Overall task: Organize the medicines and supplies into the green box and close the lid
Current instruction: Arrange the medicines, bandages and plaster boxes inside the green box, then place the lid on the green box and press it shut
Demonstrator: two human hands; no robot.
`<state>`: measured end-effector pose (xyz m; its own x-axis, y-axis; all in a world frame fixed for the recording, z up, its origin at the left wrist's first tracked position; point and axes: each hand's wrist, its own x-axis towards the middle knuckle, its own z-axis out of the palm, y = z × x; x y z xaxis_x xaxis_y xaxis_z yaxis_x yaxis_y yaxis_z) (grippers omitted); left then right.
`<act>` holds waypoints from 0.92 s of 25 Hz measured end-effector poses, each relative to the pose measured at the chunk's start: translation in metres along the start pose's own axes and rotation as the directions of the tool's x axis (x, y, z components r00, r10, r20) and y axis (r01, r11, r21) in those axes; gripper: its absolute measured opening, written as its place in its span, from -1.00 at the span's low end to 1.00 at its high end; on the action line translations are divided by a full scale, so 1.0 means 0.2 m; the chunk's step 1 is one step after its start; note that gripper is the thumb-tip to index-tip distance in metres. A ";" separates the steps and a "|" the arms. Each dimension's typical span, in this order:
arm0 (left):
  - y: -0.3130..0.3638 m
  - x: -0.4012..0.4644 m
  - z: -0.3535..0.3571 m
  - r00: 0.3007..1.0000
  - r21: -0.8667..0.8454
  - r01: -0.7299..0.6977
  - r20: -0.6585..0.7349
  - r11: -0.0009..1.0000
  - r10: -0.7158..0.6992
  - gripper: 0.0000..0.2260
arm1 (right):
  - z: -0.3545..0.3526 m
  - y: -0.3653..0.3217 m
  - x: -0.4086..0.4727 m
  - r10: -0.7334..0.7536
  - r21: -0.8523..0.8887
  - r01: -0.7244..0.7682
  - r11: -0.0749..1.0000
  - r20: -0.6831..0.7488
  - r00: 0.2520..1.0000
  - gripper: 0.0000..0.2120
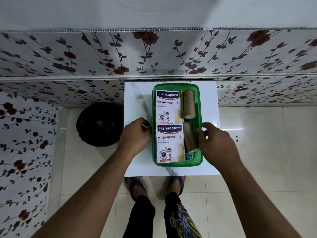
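The open green plastic box [177, 125] sits on the white marbled surface [137, 103], holding 2 Hansaplast cartons [169, 143] and 2 tan bandage rolls [189, 104]. The left hand [134, 134], grip curled together, touches the box's left wall. The right hand [217, 143] has its fingers apart over the right rim.

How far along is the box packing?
Done: two plaster packs and two bandage rolls lie inside the green box on the small table.
In hand: the left hand is at the box's left wall, and the right hand has fingers over its right rim.
Left: closing the box; no lid is in view.
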<state>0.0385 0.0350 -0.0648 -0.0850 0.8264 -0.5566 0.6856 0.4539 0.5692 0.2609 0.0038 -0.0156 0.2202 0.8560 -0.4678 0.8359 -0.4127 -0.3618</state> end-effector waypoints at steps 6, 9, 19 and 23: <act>0.02 0.07 0.04 0.998 0.048 0.050 0.035 0.998 -0.052 -0.85 | 0.01 0.00 0.03 -0.114 -0.042 0.110 0.993 -0.084 0.990 -0.80; 0.03 0.09 0.06 0.999 0.092 0.048 0.017 0.995 -0.050 -0.84 | -0.06 0.06 0.01 -0.086 0.050 0.093 0.994 -0.133 0.987 -0.80; 0.19 -0.03 -0.16 0.995 0.083 0.049 -0.091 0.995 -0.041 -0.79 | -0.19 0.26 -0.02 0.027 0.109 -0.008 0.994 -0.177 0.984 -0.82; 0.31 -0.27 -0.43 0.950 0.177 -0.062 -0.290 0.982 0.112 -0.71 | -0.07 0.16 -0.02 -0.030 0.095 0.042 0.995 -0.122 0.992 -0.83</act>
<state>0.0235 0.0479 0.0523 -0.2136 0.9331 -0.2893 0.8066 0.3356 0.4866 0.2941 -0.0085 -0.0143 0.2543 0.8997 -0.3547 0.7930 -0.4039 -0.4561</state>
